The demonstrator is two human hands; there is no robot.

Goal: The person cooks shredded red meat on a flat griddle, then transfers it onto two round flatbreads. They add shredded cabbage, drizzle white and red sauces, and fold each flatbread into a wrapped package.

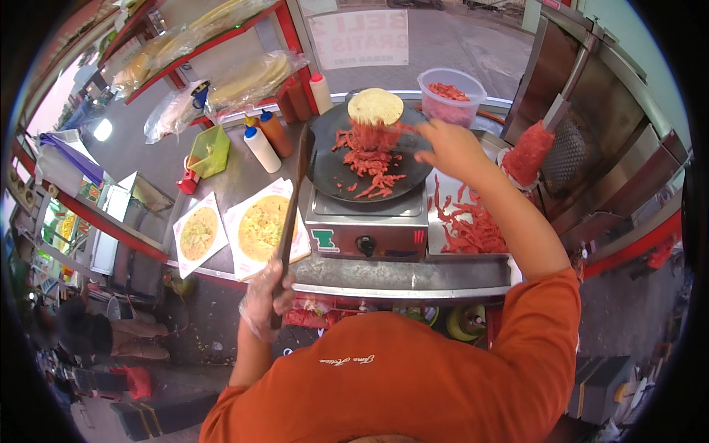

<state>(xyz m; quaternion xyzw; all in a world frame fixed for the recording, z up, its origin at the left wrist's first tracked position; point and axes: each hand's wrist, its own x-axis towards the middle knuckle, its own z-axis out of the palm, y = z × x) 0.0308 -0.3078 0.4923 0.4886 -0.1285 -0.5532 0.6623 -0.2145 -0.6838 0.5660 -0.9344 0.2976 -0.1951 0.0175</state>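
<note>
My left hand (266, 295), in a clear plastic glove, is closed round the handle of a long dark wooden spatula (288, 229). Its broad end reaches up beside the rim of a round black griddle (325, 166). Over the griddle's right edge is my bare right hand (447, 151), fingers curled; what they hold is hard to make out. Strips of red meat (367, 164) lie on the griddle, partly blurred by motion. A pale flatbread (375, 107) rests at its far side. Two topped flatbreads, a larger one (262, 229) and a smaller one (198, 234), lie on papers to the left.
A gas stove (367, 229) supports the griddle. At right are a metal tray (465, 255) of meat strips, a vertical meat spit (528, 155) and a plastic tub (452, 111) with meat. Sauce bottles (263, 148) and a green basket (210, 151) stand at left, below shelves of bagged flatbreads (251, 81).
</note>
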